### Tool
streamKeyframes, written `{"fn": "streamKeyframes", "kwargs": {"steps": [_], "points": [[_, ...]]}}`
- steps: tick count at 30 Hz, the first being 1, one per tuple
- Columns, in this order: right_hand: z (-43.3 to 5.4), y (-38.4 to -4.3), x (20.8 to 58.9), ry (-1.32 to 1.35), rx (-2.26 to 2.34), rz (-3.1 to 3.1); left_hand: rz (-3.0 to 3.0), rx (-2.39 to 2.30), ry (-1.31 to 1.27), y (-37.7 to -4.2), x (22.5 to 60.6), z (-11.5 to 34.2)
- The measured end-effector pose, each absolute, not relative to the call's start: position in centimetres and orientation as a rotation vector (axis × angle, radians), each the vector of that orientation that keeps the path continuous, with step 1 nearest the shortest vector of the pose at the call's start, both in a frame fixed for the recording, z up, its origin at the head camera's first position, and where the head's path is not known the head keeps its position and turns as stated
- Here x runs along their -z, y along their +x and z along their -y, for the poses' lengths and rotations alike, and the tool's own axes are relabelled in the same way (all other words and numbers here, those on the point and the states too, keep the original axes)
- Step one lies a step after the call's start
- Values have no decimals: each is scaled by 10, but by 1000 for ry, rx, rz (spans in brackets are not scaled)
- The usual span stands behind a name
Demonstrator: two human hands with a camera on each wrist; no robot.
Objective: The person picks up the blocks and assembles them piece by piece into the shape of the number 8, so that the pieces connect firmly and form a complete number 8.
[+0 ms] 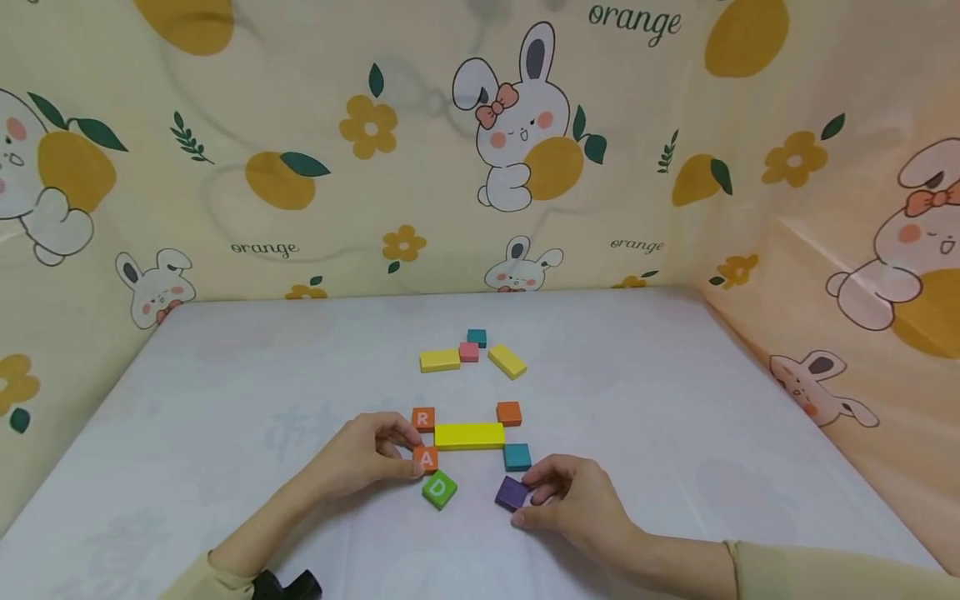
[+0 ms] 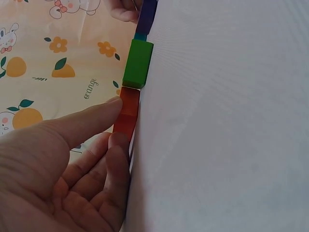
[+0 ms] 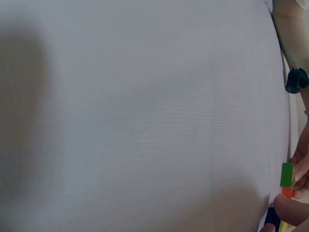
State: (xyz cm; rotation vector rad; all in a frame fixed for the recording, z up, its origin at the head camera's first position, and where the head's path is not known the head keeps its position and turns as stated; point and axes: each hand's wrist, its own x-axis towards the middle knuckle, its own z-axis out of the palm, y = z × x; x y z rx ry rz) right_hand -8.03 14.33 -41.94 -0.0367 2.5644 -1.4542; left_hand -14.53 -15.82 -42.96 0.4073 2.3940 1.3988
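In the head view my left hand (image 1: 369, 450) pinches an orange letter block marked A (image 1: 426, 459) between thumb and fingers. The left wrist view shows the thumb at one end of that orange block (image 2: 127, 108). Just in front of it lies a green block marked D (image 1: 439, 490), turned at an angle. My right hand (image 1: 577, 500) holds a purple block (image 1: 512, 494), thumb on its near side and fingers on its right. A teal block (image 1: 517, 457) sits behind the purple one. Between the two sides lies a long yellow block (image 1: 469, 436), with an orange R block (image 1: 423, 418) at its back left corner.
An orange block (image 1: 509, 413) touches the yellow block's back right corner. Farther back are a pink block (image 1: 468, 352), a teal block (image 1: 477, 337) and two yellow blocks, one straight (image 1: 439, 361) and one slanted (image 1: 507, 362). A white cloth (image 1: 637, 400) covers the table.
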Motion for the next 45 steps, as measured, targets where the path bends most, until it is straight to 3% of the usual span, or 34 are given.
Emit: {"fn": "streamKeyframes", "kwargs": {"steps": [45], "points": [[-141, -87, 416, -16, 1451, -2562, -2390, -1398, 433, -146, 430, 159]]}}
